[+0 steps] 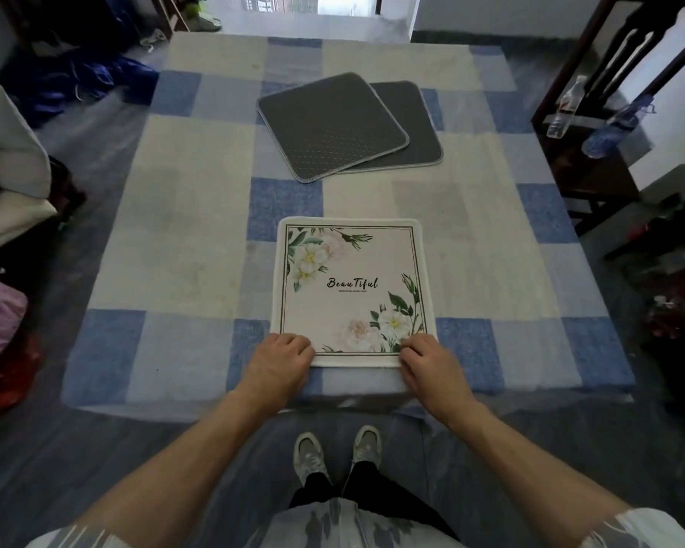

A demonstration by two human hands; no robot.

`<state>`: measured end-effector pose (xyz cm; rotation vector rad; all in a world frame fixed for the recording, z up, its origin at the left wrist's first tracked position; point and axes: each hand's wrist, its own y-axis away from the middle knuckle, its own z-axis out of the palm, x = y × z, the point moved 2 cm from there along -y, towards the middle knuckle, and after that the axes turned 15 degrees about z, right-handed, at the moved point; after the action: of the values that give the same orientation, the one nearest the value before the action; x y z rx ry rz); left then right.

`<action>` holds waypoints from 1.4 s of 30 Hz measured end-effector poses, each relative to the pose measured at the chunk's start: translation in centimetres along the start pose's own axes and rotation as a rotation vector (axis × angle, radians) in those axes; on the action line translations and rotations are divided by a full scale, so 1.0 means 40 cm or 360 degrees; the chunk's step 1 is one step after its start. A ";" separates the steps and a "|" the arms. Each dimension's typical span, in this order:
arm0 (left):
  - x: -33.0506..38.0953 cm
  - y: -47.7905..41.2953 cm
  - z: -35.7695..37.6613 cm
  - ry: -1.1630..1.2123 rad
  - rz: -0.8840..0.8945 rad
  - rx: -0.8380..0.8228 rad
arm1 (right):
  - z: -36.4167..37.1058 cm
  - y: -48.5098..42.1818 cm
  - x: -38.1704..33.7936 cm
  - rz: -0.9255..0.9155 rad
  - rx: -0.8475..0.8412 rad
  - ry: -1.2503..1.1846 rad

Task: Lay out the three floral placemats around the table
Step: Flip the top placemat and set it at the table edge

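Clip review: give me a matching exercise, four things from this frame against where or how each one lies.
Things:
1. floral placemat
2. top grey-backed mat
3. lower grey-backed mat
4. left hand

States:
A. partly covered, sticking out to the right
B. on the near left corner of the printed mat
C. face up at the near table edge
D. face down, lying skewed over another mat

Pairs: 1-C, 2-D, 3-A, 4-B
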<state>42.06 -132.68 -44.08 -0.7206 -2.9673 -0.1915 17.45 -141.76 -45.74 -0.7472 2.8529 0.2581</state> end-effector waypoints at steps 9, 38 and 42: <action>0.020 0.005 0.030 -0.0085 -0.0009 0.0133 | -0.006 -0.001 0.014 0.0041 0.0027 -0.0008; 0.013 0.010 0.047 -0.0036 -0.0142 0.0152 | 0.012 -0.003 0.004 0.0137 0.0092 -0.0145; 0.011 0.013 0.043 0.0007 -0.0203 0.0136 | 0.017 -0.002 -0.003 0.0147 0.0073 -0.0156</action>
<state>41.84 -131.77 -45.68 -0.5207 -2.9973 -0.0735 17.67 -141.65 -46.36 -0.5781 2.7940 0.2341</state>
